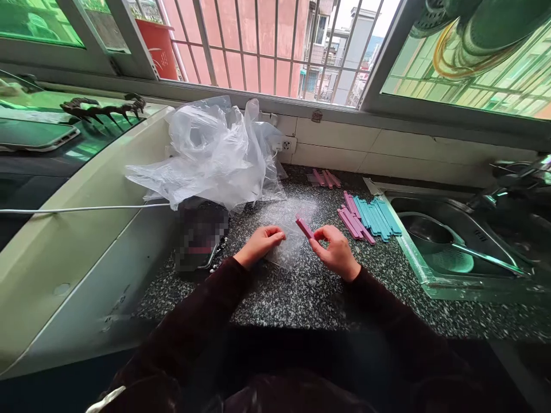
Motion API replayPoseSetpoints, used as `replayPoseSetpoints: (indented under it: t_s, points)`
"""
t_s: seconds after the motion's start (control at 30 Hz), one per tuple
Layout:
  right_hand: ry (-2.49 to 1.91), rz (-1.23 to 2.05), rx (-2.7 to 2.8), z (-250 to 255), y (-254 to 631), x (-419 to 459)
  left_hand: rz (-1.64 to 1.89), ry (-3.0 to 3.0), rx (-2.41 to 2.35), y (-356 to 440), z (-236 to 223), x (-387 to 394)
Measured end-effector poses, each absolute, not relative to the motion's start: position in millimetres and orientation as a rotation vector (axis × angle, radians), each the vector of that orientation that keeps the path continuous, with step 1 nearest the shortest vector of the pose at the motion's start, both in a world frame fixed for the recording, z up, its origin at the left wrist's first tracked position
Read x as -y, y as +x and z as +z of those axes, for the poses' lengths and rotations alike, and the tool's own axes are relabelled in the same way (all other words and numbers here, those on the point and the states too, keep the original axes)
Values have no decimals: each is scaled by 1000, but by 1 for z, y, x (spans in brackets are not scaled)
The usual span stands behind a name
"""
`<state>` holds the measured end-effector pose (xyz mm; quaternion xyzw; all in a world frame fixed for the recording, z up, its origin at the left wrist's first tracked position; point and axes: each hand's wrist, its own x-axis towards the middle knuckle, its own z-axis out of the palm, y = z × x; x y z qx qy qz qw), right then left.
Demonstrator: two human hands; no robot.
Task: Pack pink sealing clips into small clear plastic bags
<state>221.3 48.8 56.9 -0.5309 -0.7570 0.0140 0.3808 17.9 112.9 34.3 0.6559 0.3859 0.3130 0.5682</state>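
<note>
My right hand (338, 249) is closed in a pinch around one end of a slim pink plastic strip (304, 227), shaped like a bag clip. The strip's other end points up and left. My left hand (262, 245) has thumb and forefinger pressed together at the edge of a small clear plastic bag (287, 252); its exact grip is hard to see through the transparent film. To the right of my right hand, several pink strips (353, 221) lie beside a row of several teal strips (377, 217). More pink strips (327, 178) rest farther back near the wall.
A heap of clear plastic bags (215, 155) fills the back left of the speckled counter (297, 304). A sink (430, 281) with a pan (426, 229) is at the right. A white cable (86, 209) crosses the left side. Beside my left forearm sits a blurred dark object (200, 238).
</note>
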Motion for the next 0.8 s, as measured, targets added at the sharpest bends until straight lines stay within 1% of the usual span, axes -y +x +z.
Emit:
replayPoseSetpoints:
  t_s: [0.3,0.8]
  points:
    - [-1232,-103,2048,42,217,-48,728,1483,-903,22,38,-109]
    - [-1275,-194,2124,29,218,-50,707,1541,-771,24,37,-106]
